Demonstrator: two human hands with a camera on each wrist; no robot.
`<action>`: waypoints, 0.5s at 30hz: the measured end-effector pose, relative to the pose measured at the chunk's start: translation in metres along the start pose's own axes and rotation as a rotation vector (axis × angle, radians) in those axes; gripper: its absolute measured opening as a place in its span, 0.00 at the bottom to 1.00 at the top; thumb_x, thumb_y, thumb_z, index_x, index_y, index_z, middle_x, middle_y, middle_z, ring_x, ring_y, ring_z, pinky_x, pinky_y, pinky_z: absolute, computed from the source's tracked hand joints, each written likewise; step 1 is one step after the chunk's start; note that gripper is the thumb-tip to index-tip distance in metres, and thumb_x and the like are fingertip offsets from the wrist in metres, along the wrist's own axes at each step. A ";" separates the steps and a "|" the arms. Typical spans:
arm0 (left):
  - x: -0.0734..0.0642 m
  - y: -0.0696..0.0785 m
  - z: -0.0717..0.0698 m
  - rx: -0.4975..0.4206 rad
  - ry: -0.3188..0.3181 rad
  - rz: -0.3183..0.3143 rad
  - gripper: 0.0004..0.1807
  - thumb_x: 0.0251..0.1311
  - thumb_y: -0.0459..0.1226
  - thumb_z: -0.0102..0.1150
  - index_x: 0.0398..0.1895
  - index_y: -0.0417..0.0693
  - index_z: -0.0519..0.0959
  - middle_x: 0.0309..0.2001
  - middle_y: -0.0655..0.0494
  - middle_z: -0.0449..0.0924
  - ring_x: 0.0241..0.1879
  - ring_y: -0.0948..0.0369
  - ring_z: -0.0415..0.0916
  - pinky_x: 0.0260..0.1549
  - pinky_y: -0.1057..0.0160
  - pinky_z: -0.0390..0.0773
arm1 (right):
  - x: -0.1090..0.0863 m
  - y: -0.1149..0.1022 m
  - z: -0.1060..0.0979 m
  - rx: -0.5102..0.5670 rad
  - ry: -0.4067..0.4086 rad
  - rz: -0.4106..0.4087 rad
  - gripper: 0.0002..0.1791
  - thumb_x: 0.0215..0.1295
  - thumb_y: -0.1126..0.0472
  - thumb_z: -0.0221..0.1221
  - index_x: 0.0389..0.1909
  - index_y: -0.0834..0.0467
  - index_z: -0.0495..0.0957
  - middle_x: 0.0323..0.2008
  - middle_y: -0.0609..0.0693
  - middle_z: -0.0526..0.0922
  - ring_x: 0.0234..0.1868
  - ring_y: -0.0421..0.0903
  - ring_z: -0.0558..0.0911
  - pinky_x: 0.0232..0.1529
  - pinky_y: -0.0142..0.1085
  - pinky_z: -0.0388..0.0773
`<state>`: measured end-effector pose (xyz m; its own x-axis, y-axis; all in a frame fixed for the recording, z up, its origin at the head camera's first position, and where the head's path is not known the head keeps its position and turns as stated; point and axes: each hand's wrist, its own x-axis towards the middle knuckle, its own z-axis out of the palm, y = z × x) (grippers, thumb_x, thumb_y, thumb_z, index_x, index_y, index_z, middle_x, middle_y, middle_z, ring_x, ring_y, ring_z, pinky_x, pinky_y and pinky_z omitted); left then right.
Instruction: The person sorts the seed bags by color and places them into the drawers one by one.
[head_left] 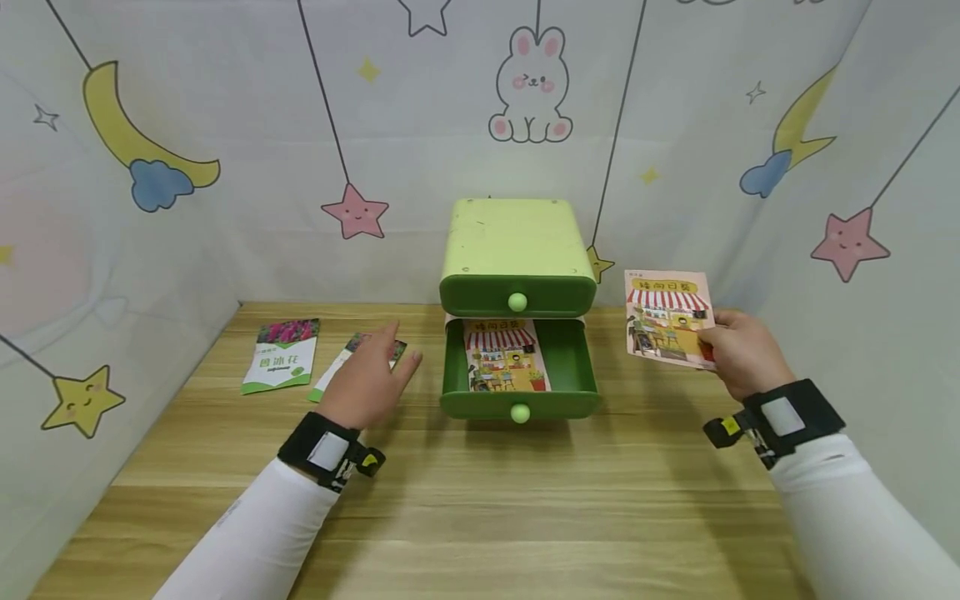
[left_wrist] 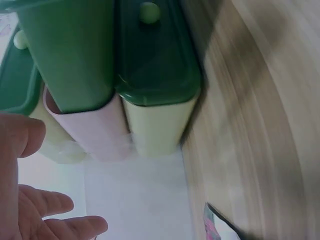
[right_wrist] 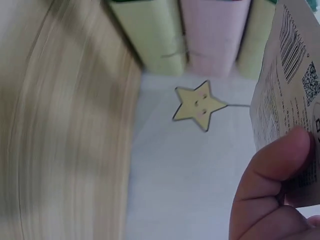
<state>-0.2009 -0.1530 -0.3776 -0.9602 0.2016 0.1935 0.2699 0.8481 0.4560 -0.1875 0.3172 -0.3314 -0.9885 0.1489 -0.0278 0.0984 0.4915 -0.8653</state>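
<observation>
My right hand (head_left: 746, 354) pinches a pink seed packet (head_left: 666, 321) with a striped awning printed on it, raised to the right of a small drawer cabinet (head_left: 517, 237). In the right wrist view, the thumb (right_wrist: 280, 160) presses on the packet's barcoded back (right_wrist: 287, 85). A similar seed packet (head_left: 504, 358) lies inside the pulled-out green drawer (head_left: 570, 358). My left hand (head_left: 365, 387) hovers left of the cabinet with fingers extended, holding nothing. It partly covers a white-and-green seed packet (head_left: 337, 367) on the table; another flower packet (head_left: 281, 358) lies farther left.
The wooden table (head_left: 525, 517) extends in front of the cabinet. A pale cloth (head_left: 300, 250) printed with stars, moons and a rabbit hangs behind and at both sides. The left wrist view shows the cabinet's pink middle casing (left_wrist: 97, 135) between cream ones.
</observation>
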 end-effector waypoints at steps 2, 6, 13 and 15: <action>-0.001 0.003 -0.003 -0.067 0.007 -0.001 0.45 0.64 0.66 0.33 0.73 0.42 0.50 0.66 0.41 0.60 0.61 0.47 0.60 0.54 0.41 0.67 | -0.005 -0.005 0.000 0.073 -0.051 -0.023 0.29 0.74 0.58 0.37 0.67 0.74 0.49 0.50 0.68 0.68 0.36 0.44 0.79 0.32 0.32 0.81; -0.004 0.010 -0.009 -0.184 0.032 0.016 0.43 0.65 0.65 0.35 0.73 0.46 0.50 0.65 0.43 0.62 0.57 0.49 0.65 0.51 0.42 0.71 | -0.015 -0.016 -0.001 0.190 -0.134 -0.063 0.30 0.75 0.60 0.36 0.68 0.75 0.43 0.49 0.64 0.69 0.40 0.44 0.79 0.36 0.32 0.80; -0.011 0.027 -0.019 -0.361 0.087 0.030 0.37 0.67 0.59 0.41 0.73 0.50 0.52 0.65 0.48 0.64 0.59 0.56 0.63 0.54 0.47 0.70 | -0.037 -0.036 0.002 0.308 -0.199 -0.091 0.30 0.74 0.62 0.41 0.67 0.73 0.41 0.41 0.53 0.78 0.41 0.49 0.80 0.36 0.34 0.81; -0.012 0.031 -0.021 -0.392 0.100 0.041 0.36 0.68 0.58 0.42 0.72 0.50 0.53 0.64 0.49 0.64 0.58 0.58 0.64 0.53 0.49 0.71 | -0.042 -0.041 0.005 0.329 -0.224 -0.105 0.30 0.74 0.63 0.42 0.66 0.72 0.41 0.41 0.54 0.78 0.41 0.51 0.80 0.36 0.35 0.81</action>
<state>-0.1794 -0.1392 -0.3479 -0.9414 0.1663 0.2933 0.3336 0.5856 0.7388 -0.1504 0.2865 -0.2974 -0.9954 -0.0954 -0.0080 -0.0101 0.1881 -0.9821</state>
